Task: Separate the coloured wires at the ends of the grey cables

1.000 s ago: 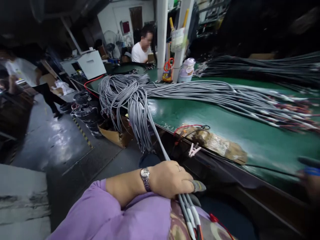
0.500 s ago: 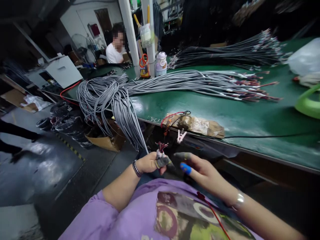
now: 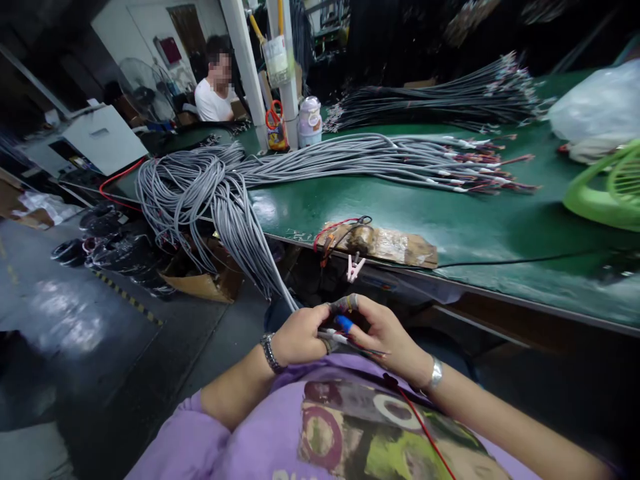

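Close to my body, my left hand (image 3: 303, 335) is closed around the end of a grey cable (image 3: 285, 293). The cable's white-wrapped end and thin dark and reddish wires (image 3: 361, 346) point right, beneath my right hand (image 3: 387, 333). My right hand has its fingers bent in against the cable end, a blue-covered fingertip pressing on it and a grey-covered one meeting my left fingers. From the held end the cable runs up into a big looped bundle of grey cables (image 3: 200, 187) hanging over the bench edge. A pink clip (image 3: 355, 268) sits just beyond my hands.
On the green bench (image 3: 475, 233) lie a taped board (image 3: 395, 247) at the edge, black cables (image 3: 430, 107) behind, and a green fan (image 3: 605, 190) beside a plastic bag (image 3: 595, 107). A bottle (image 3: 311, 122) and scissors (image 3: 274, 115) stand by the post. A person (image 3: 214, 93) sits farther back.
My right hand has moved left and closed in on the cable end beside my left hand. The wires, earlier pointing up, now point right. The view has shifted slightly.
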Available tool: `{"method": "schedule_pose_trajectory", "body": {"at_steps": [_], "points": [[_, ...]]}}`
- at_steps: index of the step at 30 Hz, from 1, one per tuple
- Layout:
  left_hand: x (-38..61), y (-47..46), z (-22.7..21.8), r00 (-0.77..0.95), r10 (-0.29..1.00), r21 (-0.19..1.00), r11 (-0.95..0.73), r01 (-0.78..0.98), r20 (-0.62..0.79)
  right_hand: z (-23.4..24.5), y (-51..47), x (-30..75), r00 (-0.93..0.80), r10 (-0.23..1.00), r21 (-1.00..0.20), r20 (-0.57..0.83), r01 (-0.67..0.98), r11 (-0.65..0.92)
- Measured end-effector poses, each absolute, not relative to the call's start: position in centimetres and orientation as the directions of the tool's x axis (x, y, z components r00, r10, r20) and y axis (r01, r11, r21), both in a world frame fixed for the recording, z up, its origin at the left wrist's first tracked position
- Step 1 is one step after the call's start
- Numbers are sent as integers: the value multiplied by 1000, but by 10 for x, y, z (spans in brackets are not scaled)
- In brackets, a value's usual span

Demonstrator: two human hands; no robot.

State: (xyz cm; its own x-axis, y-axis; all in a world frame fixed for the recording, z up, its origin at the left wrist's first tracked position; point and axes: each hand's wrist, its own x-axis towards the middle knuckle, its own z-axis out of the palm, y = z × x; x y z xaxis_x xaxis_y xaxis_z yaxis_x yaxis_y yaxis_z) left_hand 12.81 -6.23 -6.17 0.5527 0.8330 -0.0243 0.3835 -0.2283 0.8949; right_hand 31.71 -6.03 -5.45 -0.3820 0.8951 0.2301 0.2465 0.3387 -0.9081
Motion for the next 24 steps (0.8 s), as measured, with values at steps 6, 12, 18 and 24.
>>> {"method": "schedule_pose_trajectory", "body": {"at_steps": [6,12,18,24], "points": [[142,-52,-74,510,860,991,-46,128,-27,-64,-54,316,-356,910,-937,-212,-190,-293],[127,-46,-80,588,781,978,169,125,-210,-71,-51,304,-408,865,-858,-292,-288,-425],[136,-50,-71,497,854,978,58,202,-153,-62,-42,309,-355,879,-889,-319,-209,-408],[150,-54,-65,410,905,984,46,172,-113,-59,-34,319,-471,744,-712,-474,-291,-638]]}}
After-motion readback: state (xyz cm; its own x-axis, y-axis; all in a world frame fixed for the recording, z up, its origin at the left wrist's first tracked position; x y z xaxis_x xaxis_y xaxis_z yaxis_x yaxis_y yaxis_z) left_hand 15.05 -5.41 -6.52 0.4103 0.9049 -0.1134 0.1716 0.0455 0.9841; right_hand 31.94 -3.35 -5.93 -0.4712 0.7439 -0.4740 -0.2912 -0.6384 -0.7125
